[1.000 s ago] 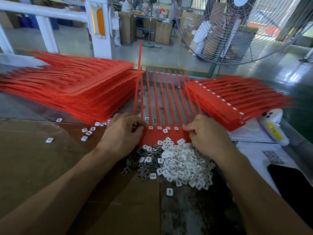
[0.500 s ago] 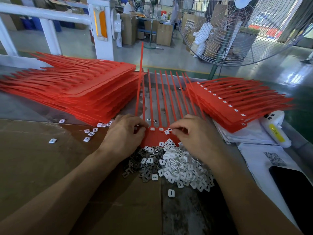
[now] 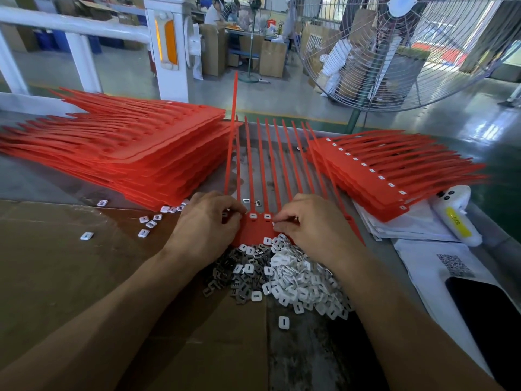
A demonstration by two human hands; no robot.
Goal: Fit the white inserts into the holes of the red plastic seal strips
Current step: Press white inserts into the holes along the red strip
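Observation:
A red seal strip sheet lies flat before me, its long tails pointing away. Two white inserts show seated in its holes between my hands. My left hand rests on the sheet's left end with fingers curled, thumb and fingertips pinching at its edge. My right hand covers the right part of the sheet, its fingertips curled down onto the row of holes; whether it pinches an insert is hidden. A heap of loose white inserts lies just below the sheet, with dark metal clips beside it.
A tall stack of red sheets sits at the left, a stack with white inserts fitted at the right. Stray inserts dot the cardboard. A white device, papers and a black phone lie at the right. A large fan stands behind.
My right hand has slid left along the row of holes, covering inserts that showed before. My left hand stays at the sheet's left end.

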